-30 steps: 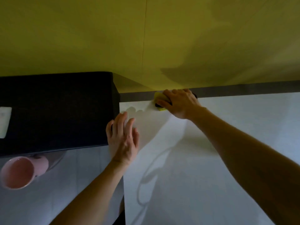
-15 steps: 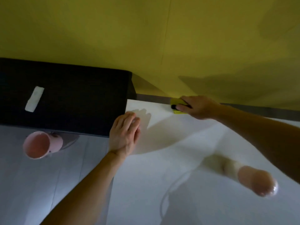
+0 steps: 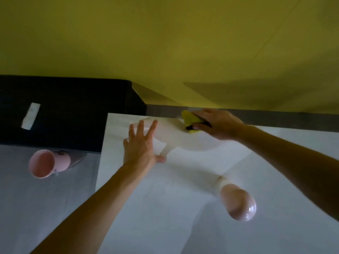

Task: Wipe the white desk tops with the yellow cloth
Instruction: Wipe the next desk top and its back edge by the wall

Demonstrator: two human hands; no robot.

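Back-edge wipe
Right hand gripped yellow cloth, left hand lay splayed — a backstroke could knock the pink object.

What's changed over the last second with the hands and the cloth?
The left hand shifted right, away from the left edge of the white desk top, and spread its fingers, which had been together. Nothing was taken or released. The right hand still grips the yellow cloth at the far edge near the black box; the pink mug stayed put.
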